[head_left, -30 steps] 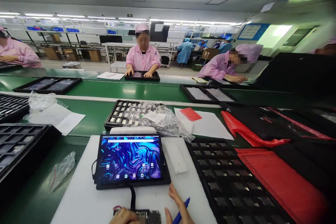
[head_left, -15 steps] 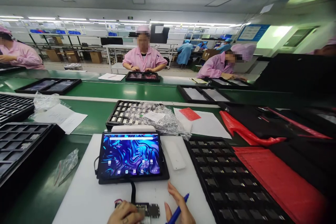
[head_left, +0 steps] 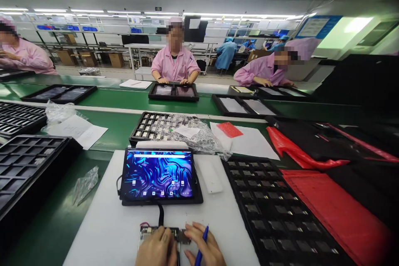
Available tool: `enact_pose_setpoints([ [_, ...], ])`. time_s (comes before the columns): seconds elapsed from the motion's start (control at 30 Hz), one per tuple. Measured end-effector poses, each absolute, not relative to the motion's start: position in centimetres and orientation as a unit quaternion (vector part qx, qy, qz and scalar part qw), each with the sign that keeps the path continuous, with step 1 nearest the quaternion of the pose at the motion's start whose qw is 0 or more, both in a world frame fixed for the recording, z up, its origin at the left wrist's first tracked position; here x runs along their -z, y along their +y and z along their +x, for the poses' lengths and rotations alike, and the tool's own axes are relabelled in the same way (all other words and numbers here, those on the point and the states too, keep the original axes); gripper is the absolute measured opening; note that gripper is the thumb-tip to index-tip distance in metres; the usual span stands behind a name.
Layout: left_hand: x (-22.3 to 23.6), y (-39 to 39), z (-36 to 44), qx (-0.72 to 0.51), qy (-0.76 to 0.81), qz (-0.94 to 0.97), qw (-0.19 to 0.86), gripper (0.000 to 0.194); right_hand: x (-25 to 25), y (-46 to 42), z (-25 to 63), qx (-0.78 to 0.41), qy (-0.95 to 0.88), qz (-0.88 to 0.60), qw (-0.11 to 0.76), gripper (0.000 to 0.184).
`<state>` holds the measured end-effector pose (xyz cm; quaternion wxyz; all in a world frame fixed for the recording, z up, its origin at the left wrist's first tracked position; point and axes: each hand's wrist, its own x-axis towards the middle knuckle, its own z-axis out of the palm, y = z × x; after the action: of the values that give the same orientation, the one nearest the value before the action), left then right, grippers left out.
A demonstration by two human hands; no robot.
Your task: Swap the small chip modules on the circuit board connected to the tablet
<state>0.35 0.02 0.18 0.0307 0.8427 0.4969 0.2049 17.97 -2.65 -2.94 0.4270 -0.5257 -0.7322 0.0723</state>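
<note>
With both my hands down on the small circuit board point(head_left: 162, 232) at six o'clock, I judge I am seating or pressing it at the cable point(head_left: 161, 218) running from the tablet point(head_left: 158, 173) at twelve. My left hand point(head_left: 157, 249) lies flat on the board, fingers closed together; my right hand point(head_left: 202, 247) pinches a blue pen point(head_left: 201, 246) while its fingertips touch the board's edge. Next calls for small, steady pressure. The component tray point(head_left: 280, 216) crowds three o'clock; the white mat point(head_left: 102, 224) is open toward nine.
</note>
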Motion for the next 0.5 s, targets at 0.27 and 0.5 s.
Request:
enact_pose_setpoints([
  [0.27, -1.5, 0.0, 1.6, -0.115, 0.519, 0.846, -0.026, 0.02, 3.0, -2.4, 18.1, -0.073, -0.743, -0.525, 0.409, 0.026],
  [0.5, -1.0, -0.2, 2.0, -0.103, 0.518, 0.848, -0.039, 0.022, 2.4, -2.1, 18.1, -0.091, -0.736, -0.524, 0.418, 0.022],
])
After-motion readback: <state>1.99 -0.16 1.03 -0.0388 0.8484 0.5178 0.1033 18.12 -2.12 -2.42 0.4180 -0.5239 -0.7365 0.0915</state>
